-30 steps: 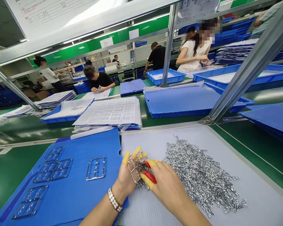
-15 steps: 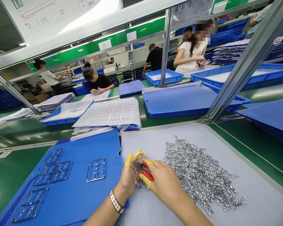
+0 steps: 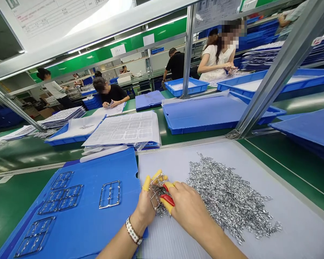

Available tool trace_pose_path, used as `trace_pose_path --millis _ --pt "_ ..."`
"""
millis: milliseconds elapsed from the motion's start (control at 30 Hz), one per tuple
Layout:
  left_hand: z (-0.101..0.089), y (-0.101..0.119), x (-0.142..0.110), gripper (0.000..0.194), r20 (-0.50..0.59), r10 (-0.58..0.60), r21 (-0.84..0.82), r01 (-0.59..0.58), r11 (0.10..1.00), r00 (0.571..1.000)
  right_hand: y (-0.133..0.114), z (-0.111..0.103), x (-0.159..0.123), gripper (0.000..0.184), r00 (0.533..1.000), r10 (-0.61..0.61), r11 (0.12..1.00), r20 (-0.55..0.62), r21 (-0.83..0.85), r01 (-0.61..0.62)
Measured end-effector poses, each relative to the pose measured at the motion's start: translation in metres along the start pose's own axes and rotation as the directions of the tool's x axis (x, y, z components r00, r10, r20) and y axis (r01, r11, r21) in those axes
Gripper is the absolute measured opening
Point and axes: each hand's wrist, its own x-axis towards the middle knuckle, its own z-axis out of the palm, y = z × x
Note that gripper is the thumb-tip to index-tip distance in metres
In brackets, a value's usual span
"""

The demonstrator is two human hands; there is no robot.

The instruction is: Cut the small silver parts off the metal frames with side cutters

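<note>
My left hand (image 3: 145, 208), with yellow finger covers and a bracelet at the wrist, grips a small metal sprue frame (image 3: 153, 198) tilted up. My right hand (image 3: 187, 207), also in yellow finger covers, is closed around red-handled pliers (image 3: 167, 200) held against the frame; their jaws are hidden. Small shiny metal pieces show just under both hands. To the right spreads a large pile of small silvery pieces (image 3: 226, 194) on a white sheet (image 3: 175, 237). Several similar frames, one of them a single frame (image 3: 110, 194), lie on the blue board (image 3: 78, 230) at left.
Behind the board stands a stack of sheets in clear wrapping (image 3: 124, 130). A blue tray (image 3: 199, 124) sits beyond the white sheet. A slanted metal post (image 3: 275, 72) rises at right. Several people work at benches farther back, including a person in black (image 3: 113, 94).
The hands, frame and pliers keep nearly the same place and pose. The view has shifted very slightly.
</note>
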Motion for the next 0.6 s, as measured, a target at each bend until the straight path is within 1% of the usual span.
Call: trace_pose_path --millis 200,300,367,500,600 --pt "-0.004 -0.003 0.001 0.06 -0.001 -0.078 -0.009 0.078 0.997 0.997 -0.002 0.003 -0.005 0.016 0.997 0.0 0.991 -0.081 -0.131 -0.011" --pt "-0.003 -0.003 -0.001 0.058 0.011 -0.114 -0.015 0.114 0.993 0.993 0.003 0.002 -0.007 0.022 0.996 0.016 0.988 -0.088 -0.155 -0.03" --pt "-0.001 -0.002 -0.002 0.057 0.029 -0.122 -0.027 0.123 0.992 0.992 0.009 0.001 -0.007 0.024 0.996 0.038 0.988 -0.078 -0.144 -0.049" --pt "0.003 0.002 -0.004 0.057 0.078 -0.124 -0.058 0.129 0.99 0.989 0.019 -0.001 -0.007 0.016 0.996 0.088 0.991 -0.023 -0.104 -0.09" --pt "0.003 0.002 -0.004 0.056 0.085 -0.114 -0.056 0.119 0.991 0.99 0.021 -0.002 -0.006 0.02 0.993 0.121 0.989 0.001 -0.086 -0.12"
